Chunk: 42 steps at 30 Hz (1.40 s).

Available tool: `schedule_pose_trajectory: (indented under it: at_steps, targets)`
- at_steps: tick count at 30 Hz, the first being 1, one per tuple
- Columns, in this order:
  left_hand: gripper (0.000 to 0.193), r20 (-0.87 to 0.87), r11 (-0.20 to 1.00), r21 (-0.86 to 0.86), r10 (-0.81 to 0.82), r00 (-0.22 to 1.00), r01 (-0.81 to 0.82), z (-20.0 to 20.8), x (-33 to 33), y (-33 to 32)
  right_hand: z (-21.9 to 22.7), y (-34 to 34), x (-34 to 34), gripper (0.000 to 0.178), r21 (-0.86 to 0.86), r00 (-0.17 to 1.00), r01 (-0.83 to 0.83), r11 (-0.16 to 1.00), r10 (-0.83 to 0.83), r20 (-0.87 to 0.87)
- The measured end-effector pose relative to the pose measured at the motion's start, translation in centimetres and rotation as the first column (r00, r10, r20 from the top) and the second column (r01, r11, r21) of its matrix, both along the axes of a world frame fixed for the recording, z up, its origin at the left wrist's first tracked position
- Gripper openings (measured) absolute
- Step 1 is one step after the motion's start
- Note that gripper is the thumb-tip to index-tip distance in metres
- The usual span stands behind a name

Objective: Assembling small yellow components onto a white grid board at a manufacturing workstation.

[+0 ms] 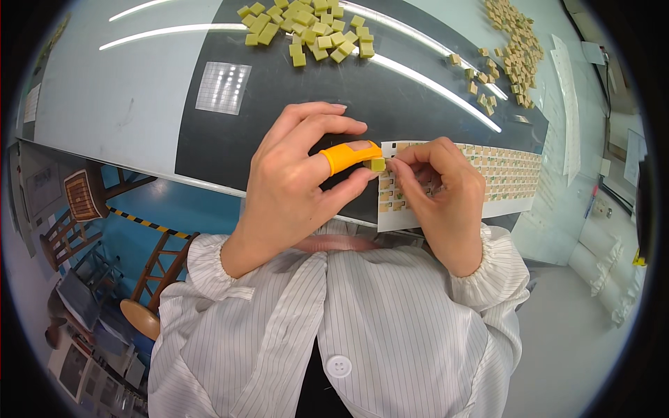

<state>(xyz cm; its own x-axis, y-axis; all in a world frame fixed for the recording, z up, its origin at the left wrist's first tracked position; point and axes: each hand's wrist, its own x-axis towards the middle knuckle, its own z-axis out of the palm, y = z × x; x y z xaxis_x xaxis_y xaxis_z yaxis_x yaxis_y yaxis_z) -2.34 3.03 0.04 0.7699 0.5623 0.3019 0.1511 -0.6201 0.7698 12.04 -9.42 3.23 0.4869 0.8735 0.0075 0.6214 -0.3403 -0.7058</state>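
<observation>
My left hand (289,174) pinches a small yellow-green block (377,165) between thumb and index finger, its other fingers loosely curled above. An orange finger cover (339,159) wraps that index finger. Close against the block's right side, my right hand (449,182) has thumb and index fingertip pressed together; anything between them is too small to make out. Under the right hand lies a white sheet (398,220) with rows of small tan and green rectangular patches. The hand hides part of its left half.
A heap of yellow-green blocks (306,28) sits at the far side of the black mat (223,150). Many smaller tan blocks (519,59) spread at the far right. A clear gridded sheet (223,88) lies left. Wooden chairs (85,194) stand beyond the table's left front edge.
</observation>
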Motion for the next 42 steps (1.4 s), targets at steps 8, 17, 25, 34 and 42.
schedule_pose_trajectory:
  at_steps: [8, 17, 25, 34, 42]
  targets:
    - [0.026, -0.012, 1.000, -0.007, -0.019, 1.000, 0.019, 0.0, -0.1, 0.1, 3.4, 1.9, 4.4, 0.011, -0.284, 0.811, -0.129, 0.950, -0.064, -0.581]
    - [0.027, -0.012, 1.000, -0.010, -0.027, 1.000, 0.027, -0.1, -0.1, 0.2, 2.8, 4.3, 4.9, 0.017, -0.327, 0.654, -0.294, 0.898, -0.060, -0.754]
    - [0.027, -0.018, 0.999, -0.004, -0.044, 0.999, 0.044, -0.1, -0.1, 0.4, 2.8, 4.9, 5.4, 0.008, -0.367, 0.659, -0.400, 0.840, -0.014, -0.752]
    - [0.026, -0.021, 0.999, -0.001, -0.050, 0.999, 0.050, -0.1, -0.2, 0.3, 2.8, 4.9, 5.4, 0.011, -0.382, 0.649, -0.403, 0.831, -0.034, -0.760]
    - [0.026, -0.025, 0.999, -0.002, -0.048, 0.999, 0.048, -0.1, -0.2, 0.3, 2.6, 4.8, 5.3, 0.011, -0.370, 0.647, -0.398, 0.839, -0.029, -0.762]
